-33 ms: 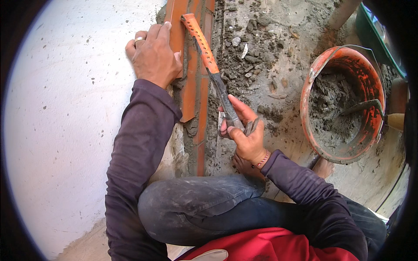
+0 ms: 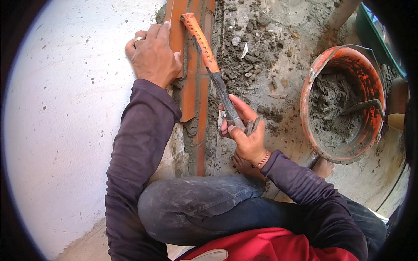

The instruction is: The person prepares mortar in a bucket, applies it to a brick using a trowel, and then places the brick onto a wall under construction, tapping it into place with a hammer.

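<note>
- Two bare hands work at a course of orange bricks (image 2: pixel 190 82) set against a pale plastered wall (image 2: pixel 65 130); the person crouches, knee drawn up in mortar-stained dark trousers.
- Left hand (image 2: pixel 153 54), a ring on one finger, lies flat with fingers stretched over the top of the orange bricks, pressing on them rather than gripping.
- Right hand (image 2: pixel 244 130) is clenched around the metal head end of a hammer (image 2: pixel 213 71); its perforated orange handle points up and away, lying across the bricks just beside the left hand; a red thread bracelet circles the wrist.
- Grey mortar (image 2: pixel 257 56) is smeared and crumbled over the ground to the right of the bricks; fresh mortar fills the joints between them.
- One orange bucket (image 2: pixel 313 87) stands well apart on the right, part full of wet grey mortar; a trowel (image 2: pixel 370 108) rests inside, its wooden handle jutting over the rim.
</note>
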The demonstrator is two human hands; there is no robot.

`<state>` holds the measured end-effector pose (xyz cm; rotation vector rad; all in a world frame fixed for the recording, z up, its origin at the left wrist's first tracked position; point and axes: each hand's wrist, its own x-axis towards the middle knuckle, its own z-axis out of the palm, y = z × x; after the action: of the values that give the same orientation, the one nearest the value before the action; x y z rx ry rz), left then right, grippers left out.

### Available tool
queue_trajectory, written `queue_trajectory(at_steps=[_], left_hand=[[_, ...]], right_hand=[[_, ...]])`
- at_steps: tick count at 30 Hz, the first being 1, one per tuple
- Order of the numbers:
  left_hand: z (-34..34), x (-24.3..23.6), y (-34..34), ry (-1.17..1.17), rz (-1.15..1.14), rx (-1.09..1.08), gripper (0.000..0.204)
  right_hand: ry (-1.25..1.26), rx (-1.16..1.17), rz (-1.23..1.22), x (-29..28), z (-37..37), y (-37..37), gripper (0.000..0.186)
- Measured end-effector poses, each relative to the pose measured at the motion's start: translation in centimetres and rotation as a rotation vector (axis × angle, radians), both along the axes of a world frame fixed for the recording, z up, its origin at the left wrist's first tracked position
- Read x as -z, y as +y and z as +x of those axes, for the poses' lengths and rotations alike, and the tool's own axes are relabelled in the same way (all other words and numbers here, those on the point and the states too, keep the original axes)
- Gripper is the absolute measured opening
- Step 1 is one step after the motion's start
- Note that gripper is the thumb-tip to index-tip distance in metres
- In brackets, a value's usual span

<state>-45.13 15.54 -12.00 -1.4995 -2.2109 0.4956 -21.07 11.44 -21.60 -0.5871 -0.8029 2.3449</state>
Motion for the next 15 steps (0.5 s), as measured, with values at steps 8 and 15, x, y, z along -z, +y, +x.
queue_trajectory(at_steps=[8,15], left_hand=[[-0.13,0.12,0.11,-0.009,-0.017,-0.006,0.07],[0.0,-0.12,0.22,-0.023,-0.042,-0.008,0.07]], right_hand=[[-0.002,0.007,0.041,0.41,-0.07,0.14,0.064],[-0.013,-0.002,0.033,0.04,-0.01,0.0,0.064]])
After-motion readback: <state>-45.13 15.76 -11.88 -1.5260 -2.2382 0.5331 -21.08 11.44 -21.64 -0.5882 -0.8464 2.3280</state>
